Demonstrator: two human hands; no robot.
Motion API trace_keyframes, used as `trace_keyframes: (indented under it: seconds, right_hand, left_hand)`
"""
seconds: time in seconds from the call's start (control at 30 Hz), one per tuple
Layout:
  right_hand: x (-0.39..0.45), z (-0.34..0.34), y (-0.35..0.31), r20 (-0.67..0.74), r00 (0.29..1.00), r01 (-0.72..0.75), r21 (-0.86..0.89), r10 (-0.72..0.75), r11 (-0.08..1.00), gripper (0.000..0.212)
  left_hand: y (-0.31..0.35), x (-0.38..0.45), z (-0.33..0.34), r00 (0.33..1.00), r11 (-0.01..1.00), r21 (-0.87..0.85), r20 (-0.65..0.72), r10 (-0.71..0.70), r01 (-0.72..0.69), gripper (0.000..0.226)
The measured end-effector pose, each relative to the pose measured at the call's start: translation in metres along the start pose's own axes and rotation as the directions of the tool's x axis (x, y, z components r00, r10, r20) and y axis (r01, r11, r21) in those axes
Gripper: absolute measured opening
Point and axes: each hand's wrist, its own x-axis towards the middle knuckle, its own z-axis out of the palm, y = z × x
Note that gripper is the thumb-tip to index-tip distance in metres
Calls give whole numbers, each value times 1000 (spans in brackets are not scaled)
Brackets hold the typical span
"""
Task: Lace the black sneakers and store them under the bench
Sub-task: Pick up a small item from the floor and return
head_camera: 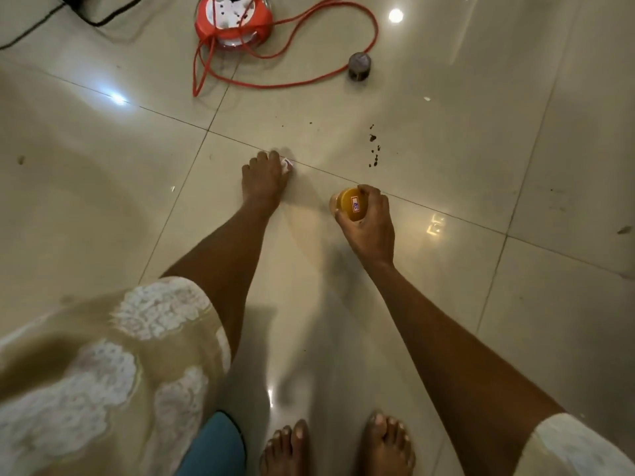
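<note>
Below, left hand [263, 173] pinching white scrap [287, 163], right hand [369, 219] gripping half-hidden orange-lidded jar [352, 205]

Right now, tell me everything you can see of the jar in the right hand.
The jar is small, with a yellow-orange lid facing the camera and a small white label with red print on it. The body under the lid looks pale and clear, mostly hidden. The right hand grips it from the side, fingers curled around the lid's edge, low over the tiled floor. Whether it touches the floor cannot be told.
</note>
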Motion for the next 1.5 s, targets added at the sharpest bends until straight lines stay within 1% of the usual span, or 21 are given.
trace_keyframes:
  seconds: [0.03, 0.07, 0.13, 0.2, 0.27, 0.37, 0.47, 0.53, 0.63, 0.67, 0.73, 0.8, 0.9, 0.97, 1.07, 1.17, 1.23, 1.3, 1.33, 1.4, 1.5]
  right_hand:
    - [-8, -5, -1, -5, 1000, -24, 0, 24, 1000, 59]
    - [-21, -14, -4, -11, 998, -60, 8, 60, 998, 59]
    - [-50, -31, -15, -26, 988, -153, 37, 154, 988, 61]
    - [-87, -59, -33, -64, 963, -258, 45, 261, 965, 64]
    - [-131, -92, -56, -134, 929, -344, 38, 346, 938, 64]
    - [-194, -148, -93, -235, 848, -470, 78, 475, 879, 62]
    - [-252, -205, -132, -286, 783, -538, 132, 552, 832, 62]
    - [-283, -247, -154, -334, 722, -585, 172, 606, 792, 61]
    - [-315, -309, -179, -434, 576, -617, 326, 693, 716, 62]
    - [-327, -334, -186, -463, 506, -621, 390, 727, 680, 62]
    - [-348, -380, -195, -510, 400, -611, 472, 762, 636, 60]
    - [-364, -422, -199, -558, 322, -590, 513, 765, 623, 59]
    - [-395, -494, -194, -601, 173, -556, 595, 781, 581, 62]
    - [-408, -529, -188, -593, 130, -542, 629, 795, 557, 67]
    - [-426, -586, -172, -607, 73, -462, 682, 791, 566, 70]
    - [-429, -638, -156, -617, 47, -402, 708, 785, 580, 69]
    - [-428, -667, -143, -636, 35, -388, 702, 771, 597, 67]
    - [-425, -690, -128, -660, 17, -377, 691, 751, 616, 64]
    - [-421, -702, -117, -666, 1, -371, 692, 746, 619, 63]
    - [-410, -723, -91, -657, -27, -379, 704, 753, 601, 63]
    - [-392, -752, -48, -638, -33, -411, 710, 769, 572, 66]
  left_hand:
    - [7, -14, -3, 999, 995, -92, 0, -37, 37, 44]
    - [15, -34, -10, 997, 970, -230, 18, -78, 80, 45]
    - [31, -81, -26, 987, 844, -514, 124, -101, 151, 34]
    - [52, -134, -58, 973, 740, -644, 222, -64, 195, 23]
    - [75, -186, -100, 953, 675, -692, 299, -56, 256, 22]
    - [112, -253, -164, 939, 652, -711, 343, -4, 262, 26]
    - [144, -314, -232, 932, 650, -723, 356, 62, 233, 23]
    - [170, -352, -273, 929, 662, -726, 349, 123, 185, 21]
    - [213, -402, -323, 909, 697, -712, 346, 234, 92, 20]
    - [231, -420, -340, 899, 725, -687, 347, 265, 52, 21]
    - [266, -451, -372, 894, 760, -649, 326, 308, -25, 22]
    - [298, -479, -397, 905, 756, -647, 262, 336, -94, 21]
    - [356, -524, -439, 899, 717, -665, 157, 409, -209, 20]
    - [385, -545, -455, 885, 685, -677, 109, 453, -268, 21]
    - [437, -574, -476, 813, 614, -684, 52, 580, -394, 22]
    - [488, -592, -490, 741, 588, -663, 73, 667, -464, 26]
    - [523, -599, -496, 713, 579, -658, 90, 696, -482, 25]
    - [551, -601, -494, 686, 547, -670, 78, 723, -501, 24]
    - [568, -601, -489, 660, 526, -664, 64, 748, -532, 25]
    - [602, -599, -480, 611, 486, -645, 36, 791, -590, 27]
    - [659, -585, -463, 561, 456, -654, 58, 825, -604, 29]
